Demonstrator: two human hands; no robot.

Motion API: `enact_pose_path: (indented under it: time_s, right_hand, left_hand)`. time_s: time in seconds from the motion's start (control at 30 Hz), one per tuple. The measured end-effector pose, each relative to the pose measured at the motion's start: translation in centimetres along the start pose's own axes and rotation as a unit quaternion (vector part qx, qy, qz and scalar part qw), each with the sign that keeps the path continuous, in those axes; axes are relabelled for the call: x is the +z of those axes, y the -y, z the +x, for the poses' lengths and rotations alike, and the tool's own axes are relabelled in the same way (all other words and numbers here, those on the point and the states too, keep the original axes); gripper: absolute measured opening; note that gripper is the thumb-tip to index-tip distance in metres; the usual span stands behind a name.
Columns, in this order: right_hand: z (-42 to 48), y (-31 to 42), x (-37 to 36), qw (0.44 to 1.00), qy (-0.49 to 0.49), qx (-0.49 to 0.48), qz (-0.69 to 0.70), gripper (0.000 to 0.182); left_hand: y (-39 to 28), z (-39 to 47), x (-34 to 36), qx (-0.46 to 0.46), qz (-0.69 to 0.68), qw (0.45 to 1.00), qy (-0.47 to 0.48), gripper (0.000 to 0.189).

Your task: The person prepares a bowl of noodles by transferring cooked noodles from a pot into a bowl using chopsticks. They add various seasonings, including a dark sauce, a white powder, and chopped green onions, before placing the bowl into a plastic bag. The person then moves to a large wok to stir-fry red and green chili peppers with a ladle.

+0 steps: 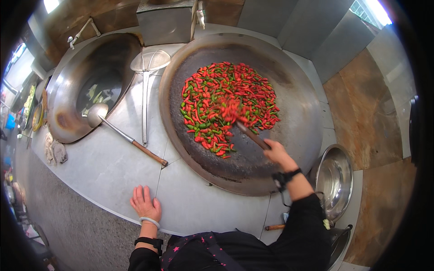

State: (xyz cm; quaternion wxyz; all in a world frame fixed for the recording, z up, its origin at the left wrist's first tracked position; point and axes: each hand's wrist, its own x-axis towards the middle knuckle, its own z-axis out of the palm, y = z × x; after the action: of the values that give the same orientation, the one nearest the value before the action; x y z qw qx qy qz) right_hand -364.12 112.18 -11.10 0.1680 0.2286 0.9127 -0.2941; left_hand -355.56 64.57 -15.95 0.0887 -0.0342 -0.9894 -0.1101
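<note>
My right hand (276, 152) grips the wooden handle of a spatula or shovel-like tool (252, 134), whose head is buried among the peppers and cannot be made out. A broad heap of small red and green chili peppers (234, 91) covers much of the middle of a very large built-in wok (295, 135). Some peppers above the tool's head are blurred by motion. Flat on the grey tiled counter (210, 206), in front of the wok, rests my left hand (146, 205), fingers spread and holding nothing.
A ladle (98, 115) leans over the rim of a second wok (64, 111) with water and pale vegetable pieces (98, 96). Between the woks lies a wire-mesh skimmer (151, 62). Steel bowls (334, 183) stand at the right, crumpled cloths (56, 149) at the left edge, taps (200, 17) behind.
</note>
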Motion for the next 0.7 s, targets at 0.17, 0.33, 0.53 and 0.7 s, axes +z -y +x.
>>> enact_pose_path:
  time_s: [0.17, 0.33, 0.53, 0.7]
  right_hand:
    - [9.7, 3.9, 3.8, 0.923, -0.068, 0.107, 0.364, 0.063]
    - [7.2, 1.9, 2.0, 0.81, -0.069, 0.168, 0.558, 0.031]
    - [-2.2, -4.9, -0.7, 0.811, -0.047, 0.198, 0.548, 0.014]
    - [-6.8, -3.3, -3.8, 0.896, -0.064, 0.154, 0.412, 0.009]
  left_hand:
    - [0.2, 0.2, -0.6, 0.009, -0.002, 1.0, -0.002, 0.053]
    - [0.3, 0.1, -0.2, 0.006, -0.01, 1.0, -0.008, 0.052]
    - [0.1, 0.0, 0.3, 0.014, 0.007, 1.0, -0.025, 0.053]
    - [0.3, -0.1, 0.5, 0.013, -0.001, 0.999, -0.029, 0.052]
